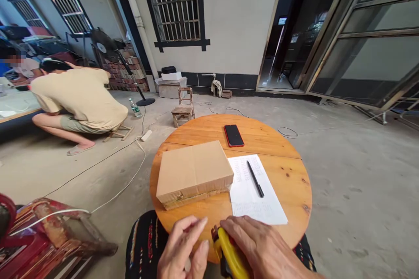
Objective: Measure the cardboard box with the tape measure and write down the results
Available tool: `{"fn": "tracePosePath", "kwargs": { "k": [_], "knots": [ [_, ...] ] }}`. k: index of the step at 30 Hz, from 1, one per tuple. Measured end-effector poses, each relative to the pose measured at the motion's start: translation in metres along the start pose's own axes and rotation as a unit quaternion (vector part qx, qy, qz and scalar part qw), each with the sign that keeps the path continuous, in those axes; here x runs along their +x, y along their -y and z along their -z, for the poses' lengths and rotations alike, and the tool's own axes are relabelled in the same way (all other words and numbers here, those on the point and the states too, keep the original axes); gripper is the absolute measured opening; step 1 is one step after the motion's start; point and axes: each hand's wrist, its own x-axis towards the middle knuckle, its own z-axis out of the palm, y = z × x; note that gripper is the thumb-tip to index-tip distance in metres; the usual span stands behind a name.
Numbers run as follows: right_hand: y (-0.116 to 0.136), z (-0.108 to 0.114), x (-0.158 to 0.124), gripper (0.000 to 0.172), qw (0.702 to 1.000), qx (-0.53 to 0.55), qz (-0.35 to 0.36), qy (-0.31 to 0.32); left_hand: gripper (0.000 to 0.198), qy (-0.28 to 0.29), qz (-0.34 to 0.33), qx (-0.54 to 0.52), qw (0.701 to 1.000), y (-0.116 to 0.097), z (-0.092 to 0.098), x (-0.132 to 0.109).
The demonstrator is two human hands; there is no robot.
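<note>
Yellow tape measure (228, 248), seemingly, in the clasped right hand (263, 242), beside the loosely spread left hand (177, 248).

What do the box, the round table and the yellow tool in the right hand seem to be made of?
Box: probably cardboard, matt; plain brown faces suggest it.
Round table: wood, perhaps varnished; knots and a board seam show.
Yellow tool in the right hand: likely smooth plastic, from its even colour; painted metal remains possible.

Place: home yard | barred window (175, 4) | open doorway (284, 48) | concrete ground (353, 187)
</note>
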Motion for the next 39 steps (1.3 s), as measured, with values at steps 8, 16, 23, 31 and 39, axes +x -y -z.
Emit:
{"fn": "tracePosePath", "kwargs": {
  "k": [8,16,23,31,39],
  "knots": [
    [-0.008,0.038,0.127,0.052,0.979,-0.157,0.109,-0.065,0.050,0.003,-0.088,0.231,0.969,0.047,0.004,0.032],
    [-0.023,0.048,0.156,0.048,0.979,-0.145,0.131,-0.061,0.032,-0.002,-0.079,0.260,0.962,0.085,-0.004,0.051],
    [-0.110,0.073,0.058,0.028,0.959,-0.180,-0.209,-0.071,0.030,-0.005,-0.065,0.234,0.970,0.118,0.015,0.073],
    [-0.148,0.010,0.026,0.042,0.945,-0.181,-0.262,-0.073,0.056,-0.081,-0.081,0.191,0.975,0.050,-0.017,0.030],
    [-0.141,0.041,-0.063,0.037,0.943,0.103,-0.235,-0.210,0.058,0.263,-0.199,0.129,0.935,-0.016,-0.102,-0.009]
  ]
}}
